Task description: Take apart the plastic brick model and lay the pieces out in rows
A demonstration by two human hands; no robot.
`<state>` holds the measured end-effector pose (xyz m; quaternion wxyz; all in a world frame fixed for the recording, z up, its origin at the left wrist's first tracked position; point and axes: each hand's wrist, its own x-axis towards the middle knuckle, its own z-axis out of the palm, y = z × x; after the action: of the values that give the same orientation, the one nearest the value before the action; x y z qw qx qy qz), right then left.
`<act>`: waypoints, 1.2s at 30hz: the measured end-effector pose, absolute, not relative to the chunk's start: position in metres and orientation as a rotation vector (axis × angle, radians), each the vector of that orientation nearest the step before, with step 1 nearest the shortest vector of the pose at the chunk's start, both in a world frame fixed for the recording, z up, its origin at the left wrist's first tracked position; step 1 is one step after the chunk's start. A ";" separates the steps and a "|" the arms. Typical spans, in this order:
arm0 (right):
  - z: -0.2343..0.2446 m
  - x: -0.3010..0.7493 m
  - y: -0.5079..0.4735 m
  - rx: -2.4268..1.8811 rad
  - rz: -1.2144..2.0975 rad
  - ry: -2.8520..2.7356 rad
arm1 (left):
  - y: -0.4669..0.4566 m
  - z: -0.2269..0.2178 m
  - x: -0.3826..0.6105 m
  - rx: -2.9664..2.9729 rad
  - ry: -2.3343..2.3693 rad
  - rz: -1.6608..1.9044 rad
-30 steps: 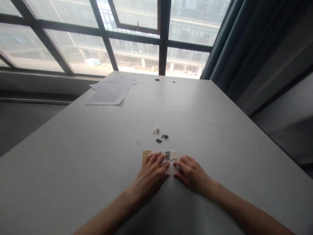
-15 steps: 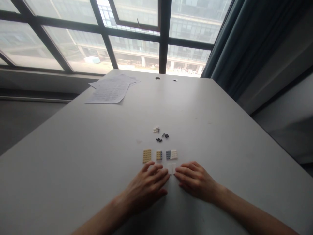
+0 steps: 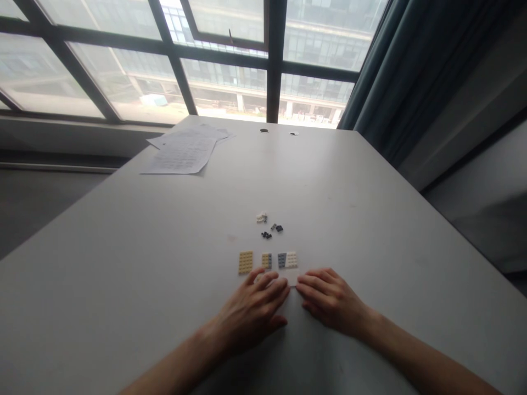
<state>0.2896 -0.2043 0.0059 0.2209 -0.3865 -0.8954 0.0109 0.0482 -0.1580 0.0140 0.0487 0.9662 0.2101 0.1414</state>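
My left hand (image 3: 252, 307) and my right hand (image 3: 329, 299) lie side by side on the grey table (image 3: 123, 263), fingers stretched forward and almost touching at the tips. Between the fingertips shows a small white flat piece (image 3: 291, 280), mostly covered. Just beyond the fingers lie a tan studded plate (image 3: 246, 262), a small tan-and-blue plate (image 3: 267, 260) and a blue-and-cream plate (image 3: 287, 259). Further off sit tiny black pieces (image 3: 272, 231) and a small white piece (image 3: 261, 217).
Printed paper sheets (image 3: 185, 151) lie at the far left of the table. Two round holes (image 3: 264, 130) sit near the far edge below a large window. A dark curtain (image 3: 395, 82) hangs at the right.
Both hands drew back toward me from the plates, then crept forward a little, closing together over the white piece.
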 end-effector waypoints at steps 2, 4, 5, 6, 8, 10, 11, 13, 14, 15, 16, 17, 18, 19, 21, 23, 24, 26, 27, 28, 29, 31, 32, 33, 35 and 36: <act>0.006 0.291 -0.205 -1.086 0.027 -2.474 | -0.158 0.015 0.050 2.944 0.641 0.426; 0.005 0.292 -0.205 -1.099 0.028 -2.475 | -0.158 0.015 0.052 2.946 0.641 0.423; 0.005 0.292 -0.205 -1.101 0.029 -2.475 | -0.158 0.016 0.052 2.947 0.641 0.421; 0.005 0.292 -0.205 -1.101 0.030 -2.474 | -0.158 0.016 0.052 2.948 0.638 0.418; 0.006 0.291 -0.204 -1.100 0.031 -2.471 | -0.158 0.015 0.052 2.950 0.634 0.420; 0.006 0.291 -0.203 -1.096 0.027 -2.467 | -0.158 0.015 0.052 2.951 0.638 0.420; 0.006 0.291 -0.203 -1.093 0.025 -2.466 | -0.158 0.014 0.052 2.951 0.641 0.422; 0.005 0.292 -0.203 -1.087 0.024 -2.465 | -0.158 0.014 0.052 2.950 0.644 0.425; 0.005 0.292 -0.203 -1.085 0.026 -2.466 | -0.158 0.013 0.052 2.951 0.643 0.427; 0.005 0.292 -0.203 -1.085 0.029 -2.468 | -0.158 0.013 0.052 2.952 0.642 0.430; 0.005 0.292 -0.204 -1.087 0.030 -2.470 | -0.159 0.013 0.052 2.954 0.640 0.433; 0.004 0.292 -0.204 -1.088 0.029 -2.471 | -0.159 0.013 0.052 2.956 0.639 0.435; 0.004 0.292 -0.204 -1.088 0.028 -2.472 | -0.159 0.012 0.052 2.958 0.639 0.436; 0.004 0.292 -0.204 -1.087 0.026 -2.472 | -0.159 0.012 0.051 2.959 0.640 0.438; 0.004 0.292 -0.205 -1.083 0.026 -2.470 | -0.159 0.012 0.051 2.958 0.637 0.443; 0.004 0.291 -0.204 -1.079 0.034 -2.470 | -0.158 0.011 0.051 2.955 0.635 0.457; 0.004 0.291 -0.204 -1.080 0.039 -2.471 | -0.158 0.011 0.051 2.954 0.634 0.464; 0.005 0.291 -0.204 -1.081 0.050 -2.476 | -0.159 0.010 0.051 2.954 0.637 0.475; 0.005 0.291 -0.204 -1.081 0.053 -2.476 | -0.159 0.009 0.051 2.956 0.639 0.479; 0.006 0.291 -0.204 -1.080 0.053 -2.475 | -0.160 0.009 0.052 2.958 0.639 0.483; 0.006 0.291 -0.204 -1.079 0.049 -2.470 | -0.160 0.009 0.051 2.961 0.639 0.490; 0.007 0.292 -0.205 -1.084 0.037 -2.444 | -0.159 0.012 0.050 2.966 0.636 0.531; 0.007 0.292 -0.205 -1.092 0.031 -2.419 | -0.156 0.015 0.049 2.967 0.635 0.559; 0.006 0.293 -0.205 -1.104 0.029 -2.388 | -0.152 0.018 0.047 2.963 0.640 0.588; 0.006 0.294 -0.205 -1.135 0.035 -2.311 | -0.136 0.026 0.042 2.934 0.701 0.650; 0.005 0.294 -0.205 -1.153 0.044 -2.272 | -0.124 0.029 0.039 2.901 0.775 0.668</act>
<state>0.2941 -0.2048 0.0053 0.2922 -0.4326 -0.8527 0.0164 0.0393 -0.1245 0.0294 0.0326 0.9425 0.2519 0.2171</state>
